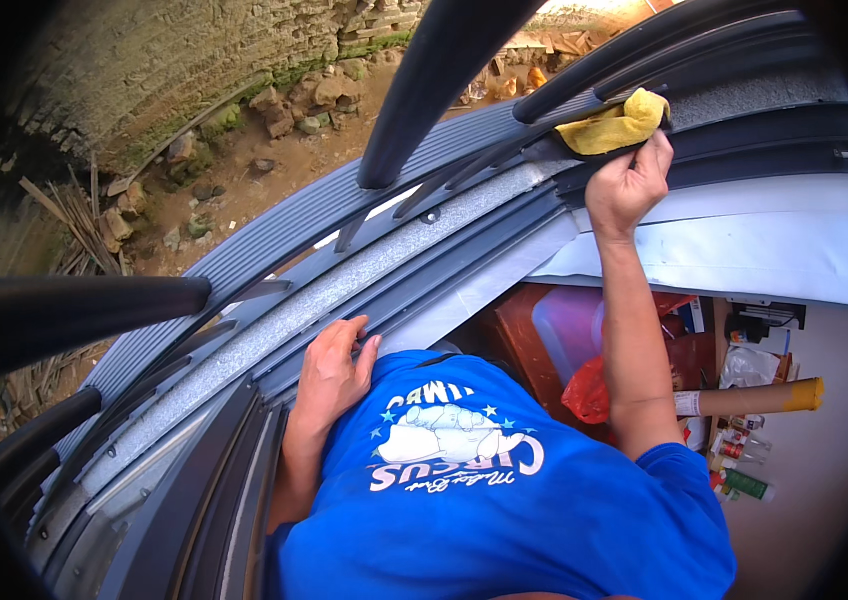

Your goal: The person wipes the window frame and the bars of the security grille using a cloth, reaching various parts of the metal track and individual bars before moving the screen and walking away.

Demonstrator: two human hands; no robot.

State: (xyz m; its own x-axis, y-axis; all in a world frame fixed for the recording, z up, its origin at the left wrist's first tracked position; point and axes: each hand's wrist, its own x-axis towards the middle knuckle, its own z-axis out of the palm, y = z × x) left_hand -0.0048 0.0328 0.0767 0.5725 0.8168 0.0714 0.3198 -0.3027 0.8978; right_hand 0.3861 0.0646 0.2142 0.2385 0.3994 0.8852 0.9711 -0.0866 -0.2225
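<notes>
My right hand (630, 184) grips a yellow cloth (615, 127) by its lower edge, beside the dark metal frame at the upper right. The cloth is bunched and lies against a bar near the corner of the window frame. My left hand (337, 375) rests on the dark sliding track (424, 285) of the window, in front of my blue T-shirt, its fingers slightly curled and nothing seen in them. Beyond the track runs a speckled grey stone sill (364, 251).
Dark round bars (424, 90) rise from a ribbed metal rail (274, 247) outside. Below lie rocks, bare earth and a brick wall (206, 67). A sliding window frame (198, 495) stands at the lower left. Indoors are a red plastic bag (586, 390), a cardboard tube (754, 397) and small bottles.
</notes>
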